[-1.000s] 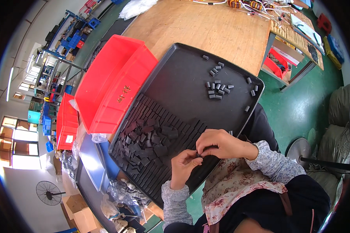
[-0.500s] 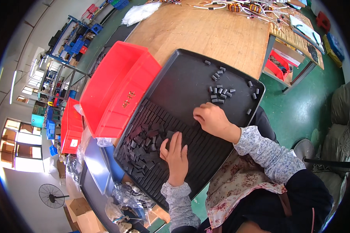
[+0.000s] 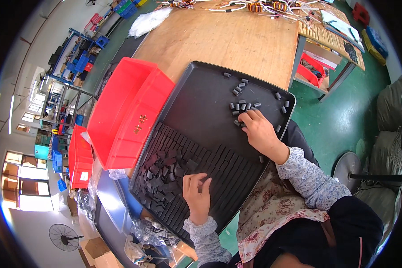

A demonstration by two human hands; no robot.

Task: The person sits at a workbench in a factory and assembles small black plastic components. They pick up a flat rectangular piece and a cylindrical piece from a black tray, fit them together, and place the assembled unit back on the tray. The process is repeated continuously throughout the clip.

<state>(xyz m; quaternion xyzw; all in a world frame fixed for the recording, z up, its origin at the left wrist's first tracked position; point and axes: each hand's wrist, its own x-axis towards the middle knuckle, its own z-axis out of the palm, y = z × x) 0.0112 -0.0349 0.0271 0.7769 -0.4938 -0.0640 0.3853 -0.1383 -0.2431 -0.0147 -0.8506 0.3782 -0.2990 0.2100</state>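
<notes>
A black tray (image 3: 201,96) lies before me, tilted in view. Its nearer half carries dark flat blocks in tight rows (image 3: 216,176), with a loose heap of similar blocks (image 3: 163,178) at the left. Short dark grey cylinders (image 3: 236,106) lie scattered in the far right part. Among them is my right hand (image 3: 263,136), fingertips drawn together on the cylinders; what it pinches is partly hidden. My left hand (image 3: 197,196) hovers over the rows beside the heap, its fingers curled in. Whatever those fingers may hold cannot be made out.
A red bin (image 3: 131,111) stands against the tray's left side, with another red bin (image 3: 79,156) beyond it. The wooden table (image 3: 223,35) extends behind, bearing wired copper coils (image 3: 254,6) at its far edge. Plastic bags (image 3: 152,230) lie at lower left.
My right hand has moved from the rows' edge up and right to the cylinders. The left hand has lowered slightly, and its stretched fingers have curled. The whole view has shifted a little.
</notes>
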